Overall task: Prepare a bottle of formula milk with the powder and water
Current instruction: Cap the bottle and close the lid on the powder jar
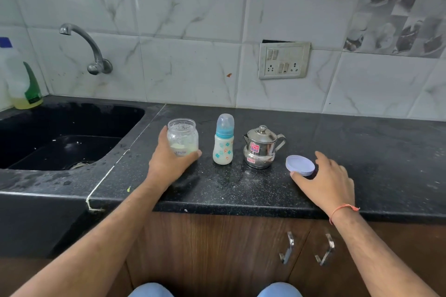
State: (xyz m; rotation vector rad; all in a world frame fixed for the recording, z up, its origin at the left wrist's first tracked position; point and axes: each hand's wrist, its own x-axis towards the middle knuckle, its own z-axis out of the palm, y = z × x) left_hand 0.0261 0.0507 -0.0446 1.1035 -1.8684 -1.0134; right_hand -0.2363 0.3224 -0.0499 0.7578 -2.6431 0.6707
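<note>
A clear plastic jar [182, 134] with a little pale formula powder at its bottom stands open on the black counter [362, 152]. My left hand [169, 161] is wrapped around its lower part. To its right stands a white baby bottle [223, 144] with a blue collar and a clear cap on. A small lidded steel kettle [260, 148] stands right of the bottle. My right hand [325, 181] holds the jar's lilac lid [300, 165] between thumb and fingers, tilted, at the counter surface.
A black sink [60, 137] lies to the left with a steel tap [89, 48] on the tiled wall above it. A dish-soap bottle [21, 79] stands at the far left corner. A switchboard [284, 60] is on the wall. Wooden cabinet doors with handles [287, 247] are below the counter.
</note>
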